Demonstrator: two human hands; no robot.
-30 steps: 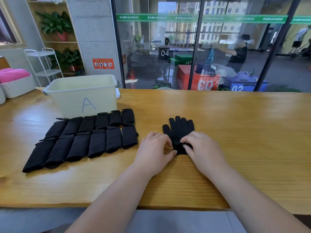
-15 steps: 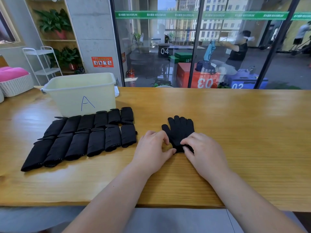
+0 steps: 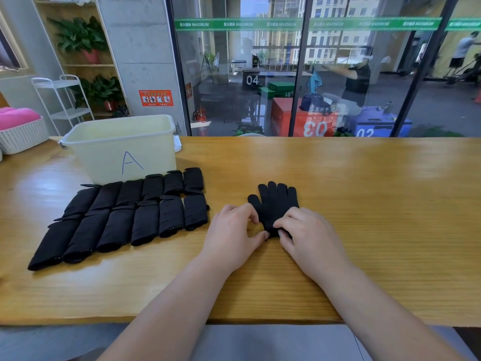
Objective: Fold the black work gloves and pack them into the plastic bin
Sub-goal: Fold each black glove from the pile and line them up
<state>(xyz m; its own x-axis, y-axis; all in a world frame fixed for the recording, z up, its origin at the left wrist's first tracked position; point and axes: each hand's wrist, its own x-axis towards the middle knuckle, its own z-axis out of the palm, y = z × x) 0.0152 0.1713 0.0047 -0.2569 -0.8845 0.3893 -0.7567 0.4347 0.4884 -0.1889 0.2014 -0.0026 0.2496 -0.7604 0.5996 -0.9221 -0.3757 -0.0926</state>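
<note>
Black glove (image 3: 276, 203) lies flat, right of folded gloves (image 3: 122, 220) fronting bin (image 3: 104, 152).

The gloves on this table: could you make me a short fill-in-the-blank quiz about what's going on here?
1. The bin is marked with the letter ____.
2. The folded gloves lie in ____ rows before it.
3. The left hand and right hand pinch the flat glove, whose fingers point ____ from the person.
4. The folded gloves lie to the flat glove's ____.
Missing: A; two; away; left.

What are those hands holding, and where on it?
The left hand and right hand both pinch the flat black glove at its cuff end, nearest the person.
</note>
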